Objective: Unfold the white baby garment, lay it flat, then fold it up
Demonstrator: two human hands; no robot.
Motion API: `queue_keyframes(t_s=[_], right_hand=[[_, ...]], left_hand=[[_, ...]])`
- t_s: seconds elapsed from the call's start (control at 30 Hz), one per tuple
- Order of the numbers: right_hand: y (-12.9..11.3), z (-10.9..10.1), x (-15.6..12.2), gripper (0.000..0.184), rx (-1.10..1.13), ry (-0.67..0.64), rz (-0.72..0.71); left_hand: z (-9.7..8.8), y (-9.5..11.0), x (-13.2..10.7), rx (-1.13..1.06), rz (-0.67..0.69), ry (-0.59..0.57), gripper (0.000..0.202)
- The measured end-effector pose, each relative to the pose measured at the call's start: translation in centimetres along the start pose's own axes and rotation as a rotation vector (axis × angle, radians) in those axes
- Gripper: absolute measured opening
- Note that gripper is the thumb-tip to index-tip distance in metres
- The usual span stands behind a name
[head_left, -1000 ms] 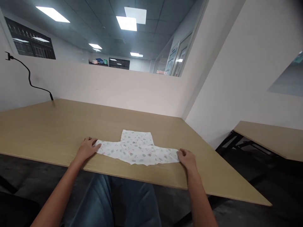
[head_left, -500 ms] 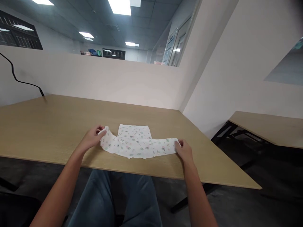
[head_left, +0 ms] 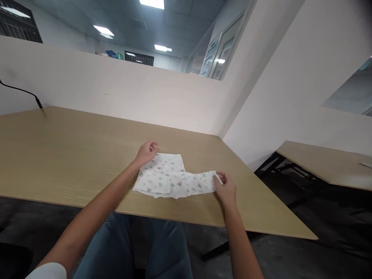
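Note:
A white cotton garment [head_left: 171,174] printed with small pastel motifs lies flat on the table, its left part folded over toward the middle. My left hand [head_left: 148,152] is at the far left edge of the fold, fingers loosely curled, with no cloth visibly held. My right hand [head_left: 225,190] pinches the garment's right end between thumb and fingers, and that end lifts slightly at the corner.
The light wood table [head_left: 72,155] ends in a front edge just beyond my jeans-clad knees [head_left: 130,248]. A white partition stands behind it, with a black cable [head_left: 20,91] at far left. Another wooden table [head_left: 319,162] stands to the right.
The garment's left part has been folded over onto the middle, and my left hand has moved right and farther away across the cloth. My right hand still grips the right end.

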State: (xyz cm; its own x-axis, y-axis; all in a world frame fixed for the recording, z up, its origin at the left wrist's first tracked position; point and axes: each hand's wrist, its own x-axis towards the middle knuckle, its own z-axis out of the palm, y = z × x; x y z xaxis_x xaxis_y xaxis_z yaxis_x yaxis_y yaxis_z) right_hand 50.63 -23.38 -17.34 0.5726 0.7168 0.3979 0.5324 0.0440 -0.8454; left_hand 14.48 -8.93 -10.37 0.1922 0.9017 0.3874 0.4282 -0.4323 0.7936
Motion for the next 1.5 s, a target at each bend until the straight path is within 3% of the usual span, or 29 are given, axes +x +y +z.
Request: queue_keyframes(t_s=[0.13,0.23,0.3,0.4,0.47,0.6,0.7,0.8,0.9,1.07,1.2,1.33,1.5], right_hand=[[-2.4,1.2,-1.3,0.054,0.228,-0.117,-0.008],[-5.5,2.8,-2.8,0.055,0.322,-0.249,-0.047],[-8.0,4.0,-3.7,0.055,0.335,-0.460,-0.090],[-11.4,6.1,-3.9,0.050,0.215,-0.935,-0.201],[-12.6,7.6,-2.8,0.040,0.118,-1.065,-0.294],[-11.5,11.1,1.6,0.039,0.035,-0.912,-0.268],[-8.3,13.4,4.5,0.031,-0.051,-0.728,-0.255],[-5.2,14.6,5.7,0.027,-0.128,-0.632,-0.324],[-3.7,14.7,5.8,0.026,-0.161,-0.621,-0.406],[-3.6,14.4,5.6,0.028,-0.135,-0.631,-0.407],[-3.3,14.4,5.8,0.030,-0.141,-0.509,-0.411],[-2.5,14.4,6.2,0.032,-0.206,-0.370,-0.298],[-2.0,14.7,6.7,0.023,-0.320,-0.350,-0.095]], left_hand=[[2.0,-4.8,0.5,0.329,-0.024,-0.061,0.030],[2.5,-6.1,-0.3,0.485,-0.025,-0.136,0.039],[2.6,-6.2,-0.6,0.538,-0.021,-0.174,0.042],[2.7,-6.0,-0.9,0.593,-0.034,-0.185,0.040],[2.7,-6.0,-1.0,0.622,-0.026,-0.178,0.038],[2.6,-6.2,-1.1,0.650,0.002,-0.193,0.036],[2.5,-6.5,-1.1,0.636,0.004,-0.211,0.037],[2.5,-6.8,-0.9,0.619,0.022,-0.223,0.038],[2.6,-6.9,-0.4,0.596,0.036,-0.208,0.034],[2.8,-7.2,1.2,0.537,0.002,-0.103,0.018],[2.3,-8.2,2.0,0.477,-0.028,0.042,0.015],[1.6,-8.8,2.2,0.535,-0.161,0.070,0.018],[1.7,-8.8,2.2,0.595,-0.260,0.060,0.026]])
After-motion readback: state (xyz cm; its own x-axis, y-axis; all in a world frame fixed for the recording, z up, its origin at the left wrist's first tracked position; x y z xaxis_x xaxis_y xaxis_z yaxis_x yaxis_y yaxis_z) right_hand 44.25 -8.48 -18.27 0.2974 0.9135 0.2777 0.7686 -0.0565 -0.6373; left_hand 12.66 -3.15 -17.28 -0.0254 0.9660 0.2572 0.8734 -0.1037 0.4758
